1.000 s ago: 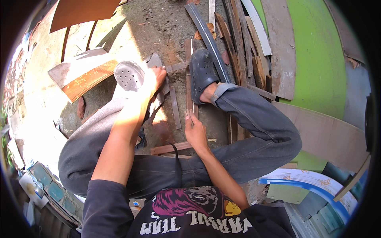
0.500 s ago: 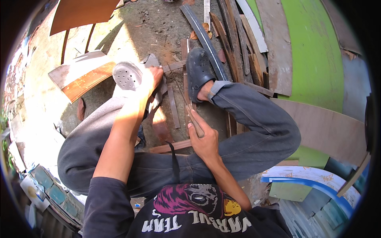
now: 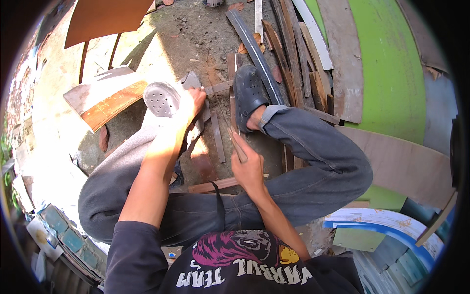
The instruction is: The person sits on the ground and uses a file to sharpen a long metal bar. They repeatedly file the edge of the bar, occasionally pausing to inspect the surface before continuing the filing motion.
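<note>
My right hand [image 3: 248,171] is closed round the wooden handle [image 3: 239,147] of a tool with a long, thin blade. That blade [image 3: 221,109] shows only as a narrow dark line slanting away to the left, so its exact kind is unclear. Beside the pale clog on my left foot, my left hand [image 3: 198,98] is closed on the end of a narrow wood strip [image 3: 219,88]. The strip reaches right toward a longer strip [image 3: 232,68] beside my dark right clog [image 3: 248,95]. My fingers partly hide the gripped end.
Long boards and strips [image 3: 289,54] lie at the upper right beside a green panel [image 3: 387,63]. An orange-brown board [image 3: 107,22] stands at the upper left. A curved wooden piece [image 3: 110,105] lies left of my foot. Another strip [image 3: 218,137] rests between my legs.
The whole view has shifted slightly right and down. Against the ground, my right hand and the tool have moved a little forward and left. My left hand keeps its hold.
</note>
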